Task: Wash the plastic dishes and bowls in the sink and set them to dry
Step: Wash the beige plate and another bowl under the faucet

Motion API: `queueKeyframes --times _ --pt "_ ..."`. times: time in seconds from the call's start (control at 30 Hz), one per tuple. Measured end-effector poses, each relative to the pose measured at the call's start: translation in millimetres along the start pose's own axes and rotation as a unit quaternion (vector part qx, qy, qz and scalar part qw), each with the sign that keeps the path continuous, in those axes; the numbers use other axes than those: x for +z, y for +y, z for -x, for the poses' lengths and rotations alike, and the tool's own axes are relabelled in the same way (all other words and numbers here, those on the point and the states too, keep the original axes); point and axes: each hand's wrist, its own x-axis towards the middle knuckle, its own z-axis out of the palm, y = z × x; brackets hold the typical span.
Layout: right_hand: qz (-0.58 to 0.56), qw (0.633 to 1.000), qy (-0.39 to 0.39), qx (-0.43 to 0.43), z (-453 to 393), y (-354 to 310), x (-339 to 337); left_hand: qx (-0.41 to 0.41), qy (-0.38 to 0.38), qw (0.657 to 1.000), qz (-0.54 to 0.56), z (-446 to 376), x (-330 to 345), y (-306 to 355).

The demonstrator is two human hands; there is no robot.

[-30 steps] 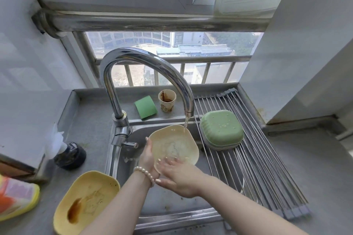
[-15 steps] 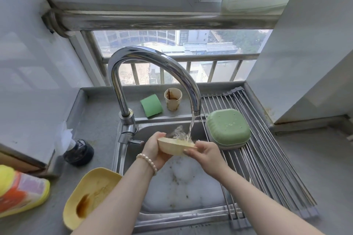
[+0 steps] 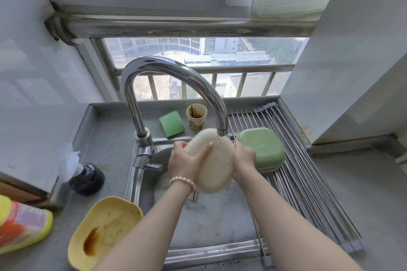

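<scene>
A cream plastic bowl [image 3: 217, 165] is held over the sink [image 3: 211, 222] with its underside toward me, under water running from the faucet [image 3: 176, 77]. My left hand [image 3: 187, 160] grips its left edge, fingers laid across the bottom. My right hand [image 3: 243, 158] holds its right edge. A green bowl [image 3: 263, 147] lies upside down on the drying rack [image 3: 308, 182]. A dirty yellow dish [image 3: 103, 231] with a brown stain sits on the counter left of the sink.
A green sponge [image 3: 171, 123] and a stained paper cup [image 3: 196, 115] stand behind the sink. A dark soap dispenser [image 3: 87, 177] and a yellow-orange bottle [image 3: 22, 224] are at the left. The window wall is close behind.
The cream bowl has been turned from facing me, through level under the stream, to underside up. Both hands stayed on it and rose closer to the spout.
</scene>
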Motion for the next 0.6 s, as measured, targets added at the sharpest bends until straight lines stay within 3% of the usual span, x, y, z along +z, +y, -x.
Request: queueKeyframes --times 0.1,0.17,0.3,0.4,0.57,0.6 --pt "0.168 0.980 0.009 -0.108 5 -4 8 -0.094 0.023 0.991 0.097 -3 -1 -3" --pt "0.283 0.938 0.010 -0.198 13 -2 17 -0.164 0.050 0.973 0.156 -4 -1 -6" --pt "0.473 0.815 0.005 -0.334 32 13 39 -0.248 0.064 0.938 0.235 -8 -4 -14" --pt "0.567 0.699 -0.080 -0.428 48 27 52 -0.274 0.025 0.925 0.261 -6 -1 -25" --pt "0.586 0.548 -0.216 -0.556 51 50 25 -0.381 0.003 0.839 0.389 -12 3 -40" --pt "0.574 0.531 -0.227 -0.580 45 56 15 -0.373 0.014 0.861 0.346 -16 6 -46"
